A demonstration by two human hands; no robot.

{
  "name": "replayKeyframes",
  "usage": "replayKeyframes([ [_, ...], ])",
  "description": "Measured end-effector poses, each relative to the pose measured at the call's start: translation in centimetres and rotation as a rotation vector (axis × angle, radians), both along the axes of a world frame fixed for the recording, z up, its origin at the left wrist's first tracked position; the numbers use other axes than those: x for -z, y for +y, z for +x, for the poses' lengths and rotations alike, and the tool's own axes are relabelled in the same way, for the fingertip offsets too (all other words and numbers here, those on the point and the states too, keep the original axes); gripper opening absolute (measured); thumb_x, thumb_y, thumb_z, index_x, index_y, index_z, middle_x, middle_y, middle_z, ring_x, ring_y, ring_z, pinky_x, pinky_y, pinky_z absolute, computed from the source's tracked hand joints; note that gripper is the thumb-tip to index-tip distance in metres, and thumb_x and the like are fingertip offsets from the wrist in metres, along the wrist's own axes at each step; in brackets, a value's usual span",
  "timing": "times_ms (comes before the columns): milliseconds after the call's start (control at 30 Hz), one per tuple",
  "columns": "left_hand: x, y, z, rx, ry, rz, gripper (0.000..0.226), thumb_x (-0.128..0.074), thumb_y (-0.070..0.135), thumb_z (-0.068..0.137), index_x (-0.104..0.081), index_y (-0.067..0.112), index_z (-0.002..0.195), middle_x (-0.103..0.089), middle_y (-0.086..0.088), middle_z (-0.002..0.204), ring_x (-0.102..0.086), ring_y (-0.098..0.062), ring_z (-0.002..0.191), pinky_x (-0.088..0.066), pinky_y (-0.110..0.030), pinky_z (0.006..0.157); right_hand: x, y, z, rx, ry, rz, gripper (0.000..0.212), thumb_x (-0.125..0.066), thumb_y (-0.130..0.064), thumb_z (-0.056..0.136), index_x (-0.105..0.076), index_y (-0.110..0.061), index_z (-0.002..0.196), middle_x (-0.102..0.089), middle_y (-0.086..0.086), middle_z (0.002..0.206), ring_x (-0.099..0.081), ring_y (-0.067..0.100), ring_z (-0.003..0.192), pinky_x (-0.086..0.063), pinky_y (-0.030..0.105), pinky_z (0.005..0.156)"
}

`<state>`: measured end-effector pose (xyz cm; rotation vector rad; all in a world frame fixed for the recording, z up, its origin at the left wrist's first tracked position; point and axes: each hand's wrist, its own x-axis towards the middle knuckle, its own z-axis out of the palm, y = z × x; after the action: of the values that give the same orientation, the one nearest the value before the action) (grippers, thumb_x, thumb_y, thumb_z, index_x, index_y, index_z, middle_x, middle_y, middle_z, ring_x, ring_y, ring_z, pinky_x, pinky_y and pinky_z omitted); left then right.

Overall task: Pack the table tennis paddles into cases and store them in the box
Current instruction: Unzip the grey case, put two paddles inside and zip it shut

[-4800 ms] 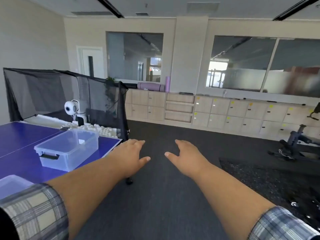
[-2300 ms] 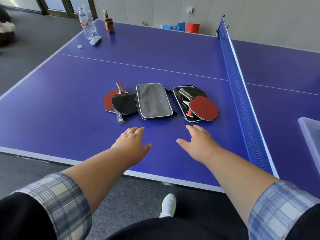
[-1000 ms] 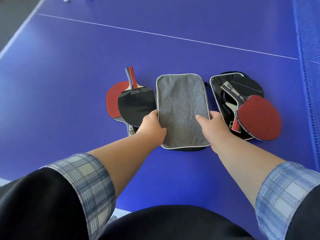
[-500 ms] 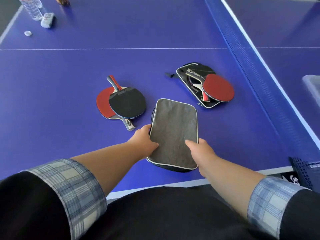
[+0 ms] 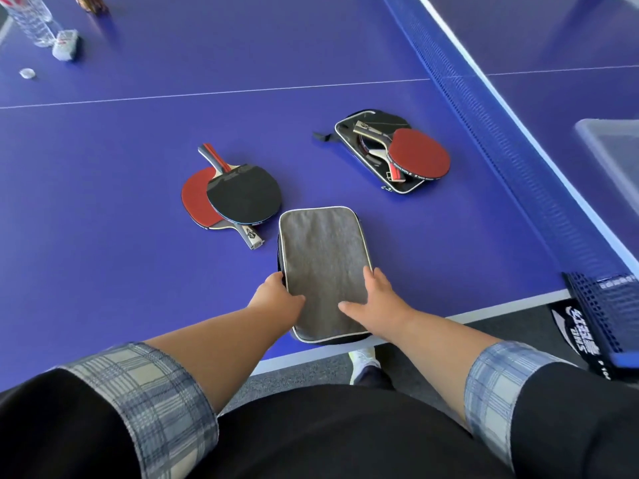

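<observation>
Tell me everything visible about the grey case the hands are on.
The grey case is a rounded-corner rectangle with a felt-like grey top, pale piping round the rim and a dark underside. It looks closed and lies flat on the blue table, long side pointing away from the person, near end at the table's edge. The left hand grips its left edge; the right hand holds the right edge, thumb on top.

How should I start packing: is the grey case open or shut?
Shut: the grey case lies flat, lid down; zip not visible.
</observation>
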<state>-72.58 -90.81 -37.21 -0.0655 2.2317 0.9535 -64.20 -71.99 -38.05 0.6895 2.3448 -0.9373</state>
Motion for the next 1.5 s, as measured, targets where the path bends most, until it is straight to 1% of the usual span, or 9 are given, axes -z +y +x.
replayKeyframes([
  [267, -3.2, 2.6, 0.7, -0.113, 0.024, 0.168, 0.014, -0.056, 0.040, 0.089, -0.060, 0.026, 0.088, -0.070, 0.000, 0.087, -0.068, -0.021, 0.080, -0.059, -0.041, 0.078, -3.2, -1.6, 0.4, -0.425, 0.149, 0.083, 0.127, -0.067, -0.078, 0.064, 0.003, -0.031, 0.159, 0.007, -0.006, 0.169, 0.007, 0.014, 0.155, -0.008, 0.038, 0.122],
  [433, -5.1, 5.2, 1.3, -0.145, -0.143, 0.411, 0.023, -0.051, 0.033, 0.098, -0.059, 0.020, 0.114, -0.072, -0.007, 0.100, -0.073, -0.024, 0.083, -0.062, -0.046, 0.073, -3.9, -1.7, 2.0, -0.228, 0.399, 0.093, 0.083, -0.061, -0.031, 0.092, -0.013, -0.027, 0.160, -0.023, -0.005, 0.166, -0.022, 0.010, 0.150, -0.016, 0.018, 0.115],
  [533, -5.8, 6.7, 2.1, -0.021, -0.186, 0.494, 0.025, -0.043, 0.037, 0.101, -0.049, 0.035, 0.125, -0.070, 0.011, 0.099, -0.074, -0.011, 0.081, -0.061, -0.040, 0.080, -4.8, -0.4, 3.0, -0.042, 0.456, 0.091, 0.071, -0.047, -0.012, 0.092, -0.027, -0.046, 0.151, -0.052, -0.017, 0.141, -0.052, 0.006, 0.126, -0.044, 0.026, 0.102],
  [600, -6.1, 7.7, 2.6, 0.099, -0.163, 0.499, 0.030, -0.039, 0.043, 0.101, -0.042, 0.046, 0.131, -0.066, 0.020, 0.105, -0.072, -0.008, 0.091, -0.058, -0.039, 0.087, -5.3, 0.5, 3.7, 0.064, 0.491, 0.076, 0.068, -0.044, -0.010, 0.093, -0.031, -0.059, 0.138, -0.056, -0.032, 0.122, -0.056, -0.007, 0.109, -0.045, 0.016, 0.088],
  [667, -6.3, 8.8, 3.2, 0.203, -0.133, 0.460, 0.042, -0.037, 0.049, 0.100, -0.037, 0.049, 0.142, -0.064, 0.014, 0.120, -0.068, -0.013, 0.103, -0.054, -0.038, 0.092, -5.8, 1.5, 4.3, 0.141, 0.533, 0.072, 0.060, -0.044, -0.015, 0.098, -0.036, -0.063, 0.133, -0.055, -0.042, 0.112, -0.053, -0.019, 0.103, -0.040, 0.007, 0.082],
  [867, -5.5, 11.8, 3.9, 0.452, -0.013, 0.325, 0.049, -0.040, 0.048, 0.101, -0.030, 0.046, 0.149, -0.050, 0.006, 0.142, -0.056, -0.008, 0.098, -0.037, -0.012, 0.077, -5.5, 5.8, 5.3, 0.412, 0.525, 0.060, 0.036, -0.047, -0.024, 0.102, -0.051, -0.037, 0.136, -0.057, -0.032, 0.100, -0.057, -0.005, 0.094, -0.041, 0.009, 0.073],
  [1067, -3.4, 15.1, 3.5, 0.787, 0.160, 0.031, 0.060, -0.041, 0.042, 0.102, -0.017, 0.029, 0.156, -0.028, -0.009, 0.158, -0.034, -0.030, 0.140, -0.030, -0.039, 0.111, -4.4, 10.8, 6.0, 0.503, 0.419, 0.065, 0.043, -0.053, -0.024, 0.100, -0.045, -0.030, 0.142, -0.061, -0.014, 0.120, -0.058, 0.016, 0.118, -0.042, 0.026, 0.086],
  [1333, -0.1, 19.6, 2.8, 1.070, 0.294, -0.384, 0.065, -0.042, 0.047, 0.099, -0.007, 0.043, 0.154, 0.000, -0.002, 0.165, 0.003, -0.031, 0.150, -0.013, -0.051, 0.120, -1.0, 17.6, 6.6, 0.355, 0.193, 0.112, 0.082, -0.055, -0.020, 0.100, -0.001, -0.044, 0.156, -0.036, -0.002, 0.159, -0.058, 0.025, 0.117, -0.044, 0.035, 0.082],
  [1500, 0.3, 23.2, 2.1, 1.142, 0.323, -0.463, 0.066, -0.042, 0.045, 0.100, -0.006, 0.043, 0.155, 0.006, -0.004, 0.165, 0.007, -0.032, 0.150, -0.009, -0.052, 0.120, 1.1, 20.7, 6.2, 0.073, -0.027, 0.212, 0.080, -0.059, -0.024, 0.097, -0.011, -0.033, 0.159, -0.021, 0.006, 0.161, -0.045, 0.026, 0.133, -0.045, 0.040, 0.100],
])
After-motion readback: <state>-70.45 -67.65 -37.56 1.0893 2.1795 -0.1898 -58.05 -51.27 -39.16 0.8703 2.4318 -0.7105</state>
